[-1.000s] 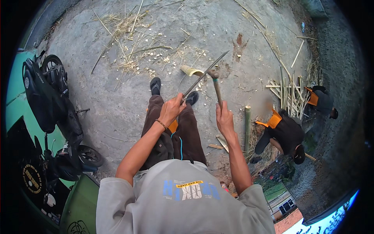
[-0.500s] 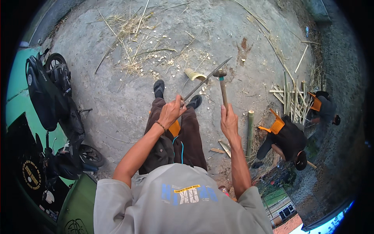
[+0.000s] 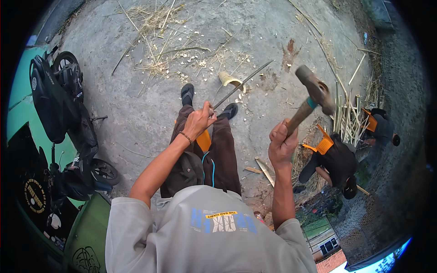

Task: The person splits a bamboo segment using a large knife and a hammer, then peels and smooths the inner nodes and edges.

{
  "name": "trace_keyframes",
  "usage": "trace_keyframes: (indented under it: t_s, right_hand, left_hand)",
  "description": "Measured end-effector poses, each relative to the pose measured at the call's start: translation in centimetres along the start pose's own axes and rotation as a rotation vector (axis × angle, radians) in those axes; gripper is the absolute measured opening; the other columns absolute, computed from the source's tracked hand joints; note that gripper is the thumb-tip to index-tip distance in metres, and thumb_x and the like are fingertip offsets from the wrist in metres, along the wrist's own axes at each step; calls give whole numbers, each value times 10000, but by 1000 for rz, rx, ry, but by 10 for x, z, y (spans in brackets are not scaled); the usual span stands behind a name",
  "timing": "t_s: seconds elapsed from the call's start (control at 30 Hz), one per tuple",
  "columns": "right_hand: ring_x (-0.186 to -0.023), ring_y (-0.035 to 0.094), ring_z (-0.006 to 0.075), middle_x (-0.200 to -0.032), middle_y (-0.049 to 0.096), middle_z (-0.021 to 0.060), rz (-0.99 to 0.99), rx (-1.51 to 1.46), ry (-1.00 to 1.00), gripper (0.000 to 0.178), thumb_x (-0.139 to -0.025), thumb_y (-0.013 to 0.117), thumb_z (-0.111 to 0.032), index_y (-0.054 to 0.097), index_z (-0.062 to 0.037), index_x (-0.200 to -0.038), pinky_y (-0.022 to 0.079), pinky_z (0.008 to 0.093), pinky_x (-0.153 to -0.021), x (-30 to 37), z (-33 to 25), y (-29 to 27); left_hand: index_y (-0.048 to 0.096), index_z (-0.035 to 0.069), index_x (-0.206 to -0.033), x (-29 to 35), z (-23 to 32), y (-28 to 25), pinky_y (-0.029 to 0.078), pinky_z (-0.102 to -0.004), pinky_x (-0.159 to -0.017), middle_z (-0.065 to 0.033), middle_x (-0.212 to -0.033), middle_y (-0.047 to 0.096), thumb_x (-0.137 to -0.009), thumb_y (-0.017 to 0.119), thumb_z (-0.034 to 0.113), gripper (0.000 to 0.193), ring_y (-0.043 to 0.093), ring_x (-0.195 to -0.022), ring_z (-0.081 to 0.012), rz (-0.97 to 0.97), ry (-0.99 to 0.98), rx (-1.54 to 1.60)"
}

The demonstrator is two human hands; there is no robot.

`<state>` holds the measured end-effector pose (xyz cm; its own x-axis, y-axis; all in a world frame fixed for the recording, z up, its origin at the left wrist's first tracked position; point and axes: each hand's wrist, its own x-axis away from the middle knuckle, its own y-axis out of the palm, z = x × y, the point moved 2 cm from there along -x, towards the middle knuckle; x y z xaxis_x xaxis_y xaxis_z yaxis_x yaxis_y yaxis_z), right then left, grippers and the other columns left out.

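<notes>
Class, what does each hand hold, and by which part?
Left hand: a long, dark blade-like tool, by its near end. Right hand: a hammer, by its handle.

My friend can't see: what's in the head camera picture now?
The right hand holds up a hammer while the left hand holds a long blade. Pale scraps litter the ground, with a motorbike at left and two people at right.

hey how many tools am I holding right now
2: a long, thin, dark metal blade in your left hand, and a wooden-handled, dark-headed hammer in your right hand. Your grip hides part of each.
</notes>
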<state>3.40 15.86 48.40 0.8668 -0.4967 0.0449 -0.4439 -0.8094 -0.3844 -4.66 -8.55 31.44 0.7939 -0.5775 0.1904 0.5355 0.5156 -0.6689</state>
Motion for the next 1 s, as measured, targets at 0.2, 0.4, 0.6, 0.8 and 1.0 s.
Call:
trace_keyframes:
  t_s: [0.2, 0.4, 0.6, 0.8, 1.0]
  right_hand:
    - [-667, 580, 506, -680, 580, 273, -364, 555, 314, 237, -1048, 495, -256, 474, -24, -1002, 404, 514, -524, 3, 118, 12]
    - [-514, 494, 179, -599, 477, 102, -19, -54, 67, 357, -1058, 478, -370, 470, -22, -978, 381, 362, -475, -2, 8, -13]
    - [-584, 580, 426, -647, 511, 214, -373, 611, 268, 290, -1053, 480, -278, 476, -5, -953, 407, 427, -503, -26, 166, 10]
    - [-470, 485, 312, -592, 465, 202, -49, 7, 34, 309, -1056, 479, -287, 474, -10, -921, 383, 387, -479, -28, 46, -15]
    - [-450, 481, 288, -577, 467, 153, -202, 405, 139, 314, -1047, 503, -314, 477, -27, -921, 377, 381, -456, -42, 153, 18]
  left_hand:
    - [470, 39, -1090, -12, -5, 26, 535, -473, -558, -166, -749, 693, -869, 708, 242, 383, 682, -671, -385, -43, 18, -1]
    - [478, 57, -1079, -25, -36, 6, 555, -449, -597, -136, -816, 720, -860, 721, 233, 371, 699, -722, -360, -38, -8, 37]
    - [482, 58, -1049, -39, -20, 16, 557, -437, -599, -122, -803, 720, -839, 746, 237, 382, 703, -737, -349, -105, -6, -34]
    - [530, 49, -1040, -57, -56, -14, 521, -462, -585, -184, -727, 670, -819, 760, 222, 364, 674, -697, -387, -75, -43, -46]
    - [526, 49, -958, -89, -43, 6, 537, -447, -580, -125, -755, 704, -831, 750, 276, 343, 691, -702, -351, -182, 69, -205]
